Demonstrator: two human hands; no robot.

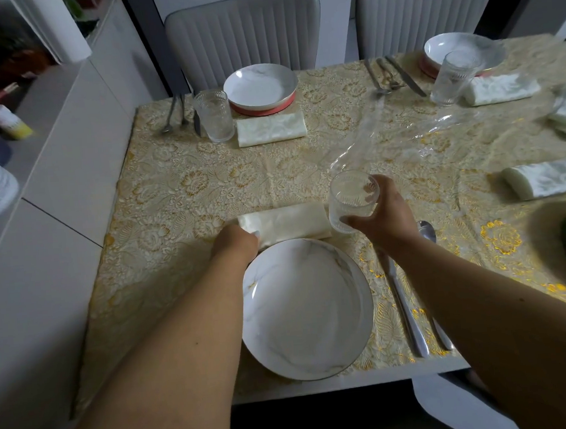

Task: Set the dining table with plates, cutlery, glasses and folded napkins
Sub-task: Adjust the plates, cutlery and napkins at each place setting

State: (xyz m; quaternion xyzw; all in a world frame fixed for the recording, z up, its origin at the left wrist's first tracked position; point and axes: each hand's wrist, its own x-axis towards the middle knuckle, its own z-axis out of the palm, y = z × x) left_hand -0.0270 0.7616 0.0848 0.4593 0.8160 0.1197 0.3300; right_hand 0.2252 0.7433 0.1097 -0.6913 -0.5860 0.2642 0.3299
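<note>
Right hand [380, 216] of ours curled round clear glass [352, 201] beyond the plate's right edge, left hand [235, 242] gripping folded napkin [284, 226] just past white plate [306, 308], knife [407, 309] and spoon [427, 232] to its right, gold patterned tablecloth [186, 194] beneath.

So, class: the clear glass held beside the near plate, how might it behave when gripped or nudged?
The glass looks thin-walled and clear, so probably fragile. Its ribbed sides likely give the right hand some grip. It is taller than wide, so a nudge near its rim might tip it on the plastic-covered tablecloth.
</note>
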